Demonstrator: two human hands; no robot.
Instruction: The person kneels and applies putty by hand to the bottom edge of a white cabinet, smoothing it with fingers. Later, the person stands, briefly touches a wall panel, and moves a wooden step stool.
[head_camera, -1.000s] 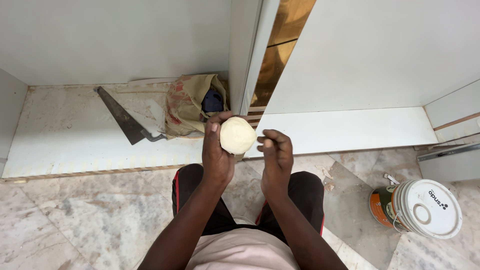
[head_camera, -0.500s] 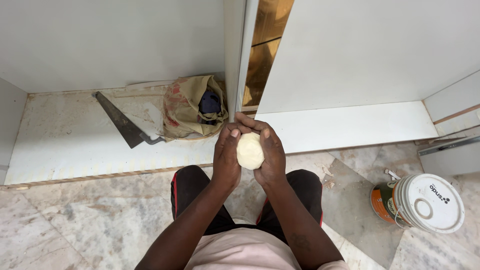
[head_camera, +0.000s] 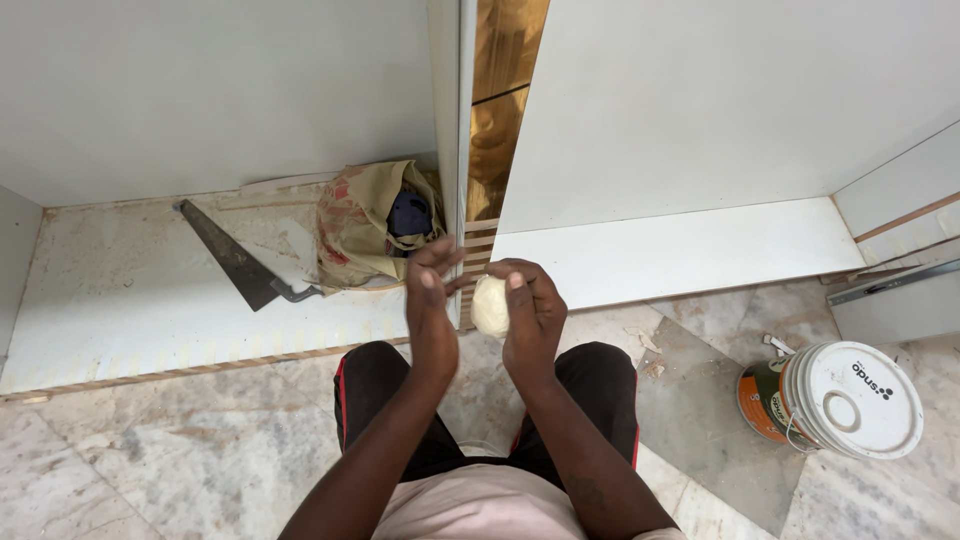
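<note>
Two hands meet over the person's lap: the right hand (head_camera: 530, 310) cups a pale putty ball (head_camera: 489, 305), while the left hand (head_camera: 430, 290), fingers spread, presses against it. The step looks like kneading; next calls for firm, even rolling. A saw (head_camera: 235, 262) lies far left.

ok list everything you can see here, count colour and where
lump of putty-like material: 1, cream, cupped in the right hand, between both hands
hand saw: 1, dark blade, flat on the left cabinet shelf
cloth bag: 1, tan with red marks, dark blue item inside, beside the saw
bucket: 1, orange with white lid, tipped on the marble floor at right
drawer slide: 1, metal, far right
cabinet panels: white, around both compartments
left hand: 1, open, beside the lump
right hand: 1, holding the lump
</note>
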